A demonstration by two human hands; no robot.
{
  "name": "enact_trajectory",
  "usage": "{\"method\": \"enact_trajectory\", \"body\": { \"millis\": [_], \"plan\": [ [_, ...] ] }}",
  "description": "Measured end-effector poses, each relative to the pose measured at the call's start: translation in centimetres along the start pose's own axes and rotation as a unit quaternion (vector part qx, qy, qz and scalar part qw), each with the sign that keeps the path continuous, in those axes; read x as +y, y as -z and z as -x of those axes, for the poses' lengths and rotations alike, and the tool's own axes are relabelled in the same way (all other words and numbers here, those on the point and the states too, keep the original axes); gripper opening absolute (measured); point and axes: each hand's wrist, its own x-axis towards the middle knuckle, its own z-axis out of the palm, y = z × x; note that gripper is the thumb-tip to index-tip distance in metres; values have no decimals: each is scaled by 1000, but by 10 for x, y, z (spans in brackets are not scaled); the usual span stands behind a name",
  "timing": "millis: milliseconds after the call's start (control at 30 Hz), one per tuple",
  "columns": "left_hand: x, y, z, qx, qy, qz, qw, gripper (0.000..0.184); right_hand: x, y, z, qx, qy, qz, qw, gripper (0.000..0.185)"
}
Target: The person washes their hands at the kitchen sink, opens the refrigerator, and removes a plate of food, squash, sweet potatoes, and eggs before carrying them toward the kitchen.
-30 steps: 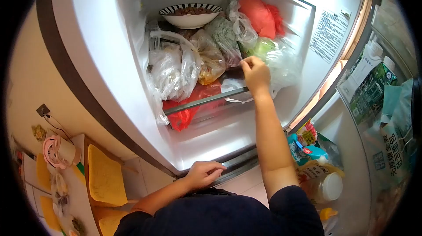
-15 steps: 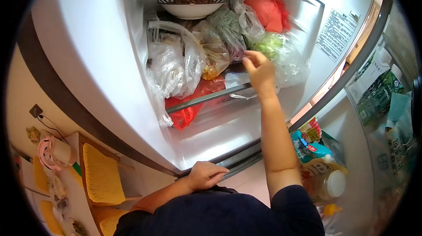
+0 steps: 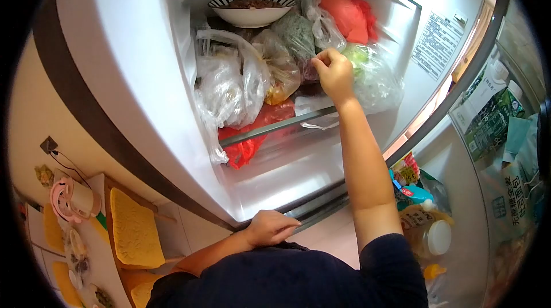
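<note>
Specimen: one thin, clear plastic bag (image 3: 297,33), film creased and glossy, contents showing through. I read the upper part as grey-green and finely textured, the lower end as dark purple; I cannot identify the contents. Pose: slanting, its purple end lower and toward me. Position: inside the refrigerator (image 3: 287,186), between a bag with amber contents on its left and a whitish clear bag on its upper right. My right hand (image 3: 336,75) has thumb and fingertips at its lower right edge; grip uncertain.
</note>
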Motion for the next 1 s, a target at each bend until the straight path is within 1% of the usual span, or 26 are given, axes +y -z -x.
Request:
{"method": "enact_trajectory", "body": {
  "millis": [67,167,267,300,400,500,600,667,700,733,767,800,833,867,900,933,1000],
  "plan": [
    [-2,0,1,-1,0,8,1000,15,-4,6,3,4,-4,-44,999,12],
    [-3,0,0,-1,-1,16,1000,15,-2,3,-11,161,122,47,978,25],
    [-3,0,2,-5,-4,10,1000,15,3,1,-24,95,124,215,964,44],
    [-4,0,1,-6,-7,5,1000,15,2,3,-29,38,129,252,959,52],
    [-3,0,2,-15,5,2,1000,14,-5,5,-41,-55,122,352,926,52],
    [0,1,1,-17,5,-5,1000,14,-11,4,-59,-161,102,382,904,50],
    [-1,2,2,-15,6,5,1000,13,-36,16,-59,-77,-4,302,950,37],
    [-3,2,3,-11,6,7,1000,15,-40,25,-66,24,-16,200,979,34],
    [-4,1,4,-9,8,10,1000,15,-37,31,-71,44,-3,156,987,36],
    [-3,1,4,-11,9,12,1000,16,-33,39,-72,48,30,65,996,37],
    [-3,1,4,-13,10,15,1000,16,-29,47,-69,54,2,27,998,36],
    [-2,2,3,-15,11,17,1000,16,-35,56,-65,61,-26,-12,998,35],
    [-2,3,2,-13,10,23,1000,16,-29,64,-69,70,-111,-17,991,27],
    [-1,4,2,-11,10,28,999,16,-23,71,-67,106,-102,-134,980,26],
    [0,4,2,-9,11,33,999,15,-18,77,-61,139,-92,-249,954,25],
    [-1,4,2,-8,10,35,999,15,-13,82,-57,170,-80,-361,914,25],
    [-1,4,2,-7,11,40,999,14,-8,89,-55,221,-36,-322,920,23]
  ]
}}
